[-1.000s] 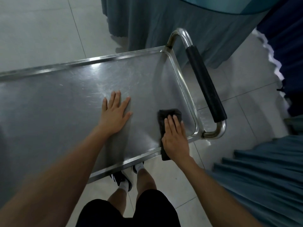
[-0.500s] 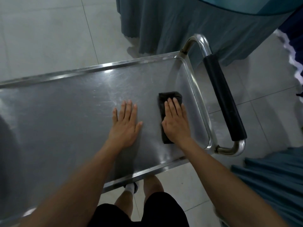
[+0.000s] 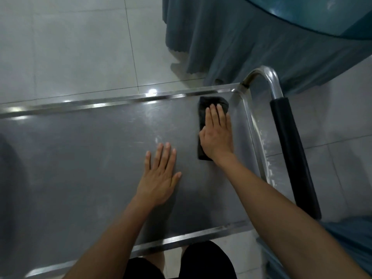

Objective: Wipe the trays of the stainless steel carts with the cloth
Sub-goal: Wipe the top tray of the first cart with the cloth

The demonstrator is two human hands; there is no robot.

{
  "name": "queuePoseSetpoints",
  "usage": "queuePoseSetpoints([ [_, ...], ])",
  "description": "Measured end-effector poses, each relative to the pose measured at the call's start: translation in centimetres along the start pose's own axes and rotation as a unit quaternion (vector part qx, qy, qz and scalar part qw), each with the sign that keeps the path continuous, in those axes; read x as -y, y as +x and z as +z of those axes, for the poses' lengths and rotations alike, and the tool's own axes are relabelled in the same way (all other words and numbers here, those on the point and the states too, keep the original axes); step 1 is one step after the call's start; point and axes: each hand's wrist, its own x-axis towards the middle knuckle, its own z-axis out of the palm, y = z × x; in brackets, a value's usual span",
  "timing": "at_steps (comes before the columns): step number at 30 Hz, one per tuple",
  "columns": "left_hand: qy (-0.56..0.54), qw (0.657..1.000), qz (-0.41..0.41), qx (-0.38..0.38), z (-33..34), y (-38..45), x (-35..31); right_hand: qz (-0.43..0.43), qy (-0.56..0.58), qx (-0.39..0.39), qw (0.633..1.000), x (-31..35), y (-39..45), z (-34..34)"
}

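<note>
Floor: pale tiles [image 3: 80, 47].
Tray [image 3: 80, 158]: steel.
Right hand [image 3: 217, 133]: fingers flat, pressing cloth [image 3: 203, 109], far corner.
Left hand [image 3: 159, 178]: spread, resting on tray.

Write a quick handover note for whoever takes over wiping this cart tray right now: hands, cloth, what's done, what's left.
Right hand: flat on the dark cloth, pressing it onto the tray near the far corner on the handle side.
Left hand: open, palm flat on the bare tray, bracing, apart from the cloth.
Done: cannot tell how much is wiped; the steel shows smears and glare.
Left: likely the long stretch to the left, then any other trays, which are out of view.
</note>
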Motion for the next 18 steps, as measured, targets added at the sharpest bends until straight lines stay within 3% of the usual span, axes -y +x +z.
queuePoseSetpoints([
  [9, 0.005, 1.000, -0.016, -0.004, -0.2, 0.0, -0.2, -0.016, -0.007, -0.005, 1.000, 1.1, 5.7, -0.5],
  [18, -0.002, 1.000, -0.025, 0.011, -0.5, -0.1, -0.1, -0.100, -0.015, -0.002, 0.995, 3.3, 6.1, 0.0],
])
